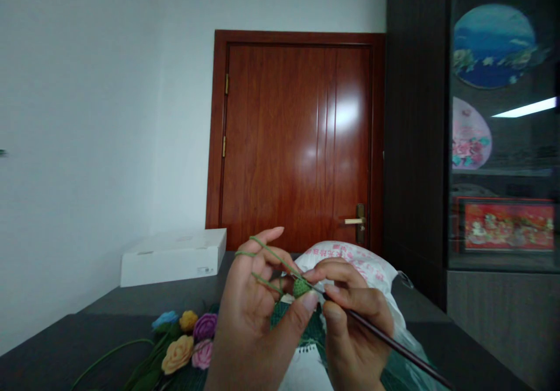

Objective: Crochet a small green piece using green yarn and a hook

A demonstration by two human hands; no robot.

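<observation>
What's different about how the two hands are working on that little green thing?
The left hand has green yarn looped over its raised fingers; the right hand carries none. The left hand pinches the small green piece with its thumb; the right hand grips a dark hook like a pen. Both meet at the green piece.

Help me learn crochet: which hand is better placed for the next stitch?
Probably right: right hand holds the hook at the green piece; left hand pinches it, yarn around fingers.
</observation>
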